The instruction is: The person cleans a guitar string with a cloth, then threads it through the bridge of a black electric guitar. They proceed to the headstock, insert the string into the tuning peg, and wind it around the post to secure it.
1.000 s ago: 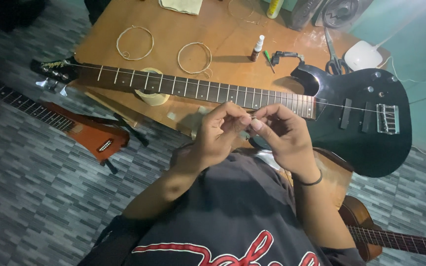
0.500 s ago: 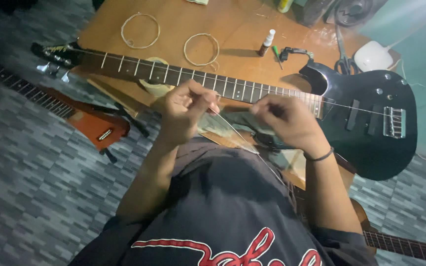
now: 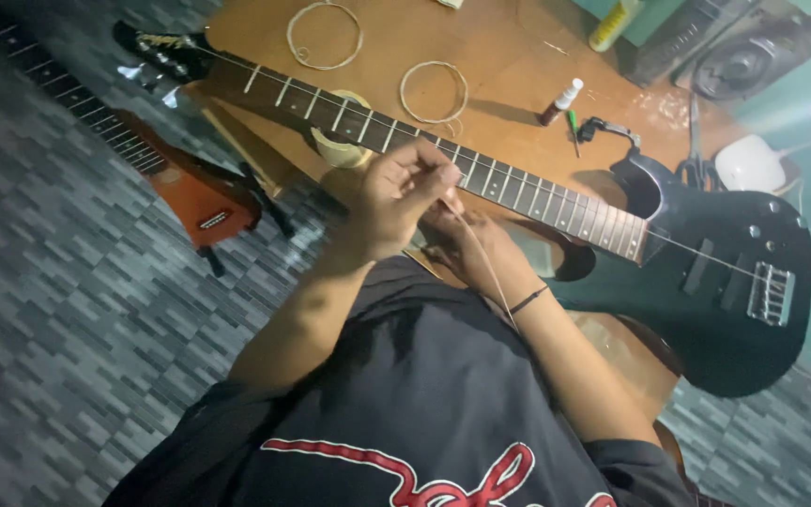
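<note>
I see a low wooden table point(image 3: 509, 84) bearing a black electric guitar point(image 3: 706, 272), two coiled strings point(image 3: 326, 36) far left, a tape roll point(image 3: 342, 150) under the neck, and a small dropper bottle point(image 3: 561, 100) far right.

Two coiled wire strings point(image 3: 434, 92) and a small white-capped bottle point(image 3: 560, 101) are seen on the brown wooden table point(image 3: 499, 56).

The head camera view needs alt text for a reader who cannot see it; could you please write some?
Seen from above, a person's left hand pinches a thin guitar string over a black electric guitar lying on a wooden table, the right hand partly hidden beneath it. Two coiled strings and a small bottle lie beyond the guitar's neck.
</note>
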